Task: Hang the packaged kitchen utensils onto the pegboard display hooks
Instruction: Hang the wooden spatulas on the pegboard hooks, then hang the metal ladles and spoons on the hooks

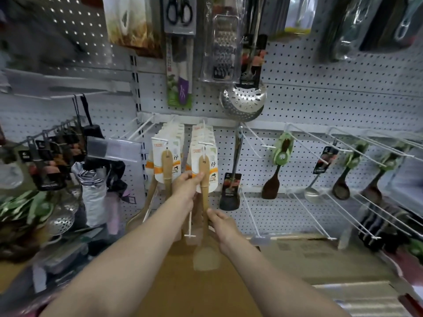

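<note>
A wooden spatula on a white and orange card (204,170) hangs at the front of a white pegboard hook (205,143). My left hand (186,187) pinches the lower edge of its card. My right hand (220,227) grips the spatula's shaft lower down, above its flat blade (206,257). Several like cards hang behind it on the same hook. To the left, a second hook carries another row of carded wooden spatulas (166,164).
Dark wooden spoons on green cards (280,156) and a steel ladle (312,191) hang on hooks to the right. A steel skimmer (243,101), grater and knives hang above. Umbrellas (91,179) crowd the left. Cardboard boxes (309,250) lie below.
</note>
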Action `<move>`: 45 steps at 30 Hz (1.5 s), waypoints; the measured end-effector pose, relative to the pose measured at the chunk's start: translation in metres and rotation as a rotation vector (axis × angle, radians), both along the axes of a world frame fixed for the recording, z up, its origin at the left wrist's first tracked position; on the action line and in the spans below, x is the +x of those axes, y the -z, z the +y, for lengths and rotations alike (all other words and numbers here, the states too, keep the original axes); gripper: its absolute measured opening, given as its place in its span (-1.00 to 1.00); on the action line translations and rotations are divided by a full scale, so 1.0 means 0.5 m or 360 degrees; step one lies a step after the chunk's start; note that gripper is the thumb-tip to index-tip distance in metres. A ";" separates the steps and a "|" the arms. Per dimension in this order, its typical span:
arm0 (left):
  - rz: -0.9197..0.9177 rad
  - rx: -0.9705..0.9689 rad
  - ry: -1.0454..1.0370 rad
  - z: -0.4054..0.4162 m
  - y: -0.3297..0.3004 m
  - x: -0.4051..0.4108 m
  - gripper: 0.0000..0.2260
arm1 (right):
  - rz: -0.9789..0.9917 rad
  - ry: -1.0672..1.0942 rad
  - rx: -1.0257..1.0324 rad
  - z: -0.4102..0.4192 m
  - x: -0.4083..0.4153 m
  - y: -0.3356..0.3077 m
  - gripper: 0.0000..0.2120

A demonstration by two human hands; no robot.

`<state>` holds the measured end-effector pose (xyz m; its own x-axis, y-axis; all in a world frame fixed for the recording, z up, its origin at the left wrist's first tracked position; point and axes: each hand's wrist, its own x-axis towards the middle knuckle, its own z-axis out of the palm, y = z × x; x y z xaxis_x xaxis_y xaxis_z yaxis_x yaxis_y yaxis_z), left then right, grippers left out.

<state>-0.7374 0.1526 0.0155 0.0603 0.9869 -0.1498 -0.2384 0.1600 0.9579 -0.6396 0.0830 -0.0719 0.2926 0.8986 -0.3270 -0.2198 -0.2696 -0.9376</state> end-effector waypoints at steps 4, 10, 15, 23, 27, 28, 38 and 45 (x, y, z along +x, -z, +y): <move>0.0034 0.0018 -0.0043 0.013 0.003 0.004 -0.94 | -0.0032 -0.0110 -0.0032 0.022 0.003 -0.003 -0.80; 0.0055 0.0010 -0.0108 0.018 0.007 0.006 -0.89 | -0.0058 -0.0134 -0.0024 0.048 0.003 0.002 -0.76; 0.0024 -0.0039 -0.0103 0.000 0.000 -0.003 -0.94 | -0.0067 -0.0053 -0.0053 0.049 -0.004 -0.009 -0.71; -0.0125 -0.0217 0.0017 -0.042 0.040 -0.164 -0.84 | -0.0140 0.0391 0.0037 0.025 -0.104 -0.051 -0.82; -0.0235 -0.0347 0.0079 -0.082 0.061 -0.304 -0.77 | -0.0154 0.0516 0.0137 -0.008 -0.230 -0.074 -0.92; -0.0249 -0.0380 0.0092 -0.093 0.065 -0.344 -0.79 | -0.0147 0.0500 0.0123 -0.016 -0.270 -0.078 -0.93; -0.0231 -0.0502 -0.0314 -0.208 0.118 -0.801 -0.67 | 0.0040 -0.0176 -0.0171 -0.080 -0.727 -0.050 -0.57; -0.0320 -0.0600 -0.0545 -0.262 0.158 -1.049 -0.51 | 0.0050 -0.0412 -0.0221 -0.104 -0.962 -0.033 -0.84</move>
